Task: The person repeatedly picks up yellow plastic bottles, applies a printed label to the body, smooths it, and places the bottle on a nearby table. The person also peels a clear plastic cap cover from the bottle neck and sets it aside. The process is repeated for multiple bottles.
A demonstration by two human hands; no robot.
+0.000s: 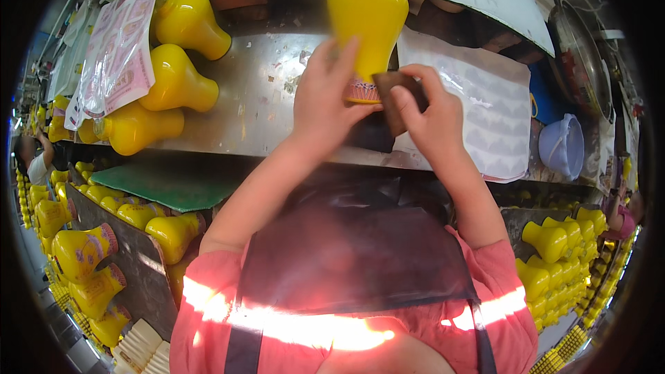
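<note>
A glossy yellow vase-shaped bottle (368,10) lies in front of me on the worktable, its clear glass neck pointing away. A pink patterned band (361,90) runs round its near end. My left hand (325,100) grips the bottle's narrow near part from the left; its fingertips are somewhat blurred. Pinched between thumb and fingers of my right hand (435,114) is a flat brown rectangular pad (389,107), held against or very near the right side of the band. Whether the pad touches the band I cannot tell.
Several yellow bottles (181,76) lie at the left of the metal worktable (260,97), beside pink printed sheets (128,41). A pale backing sheet (492,107) lies right, next to a lilac bucket (562,145). More bottles (547,239) stand in rows right and lower left. Other people work at both edges.
</note>
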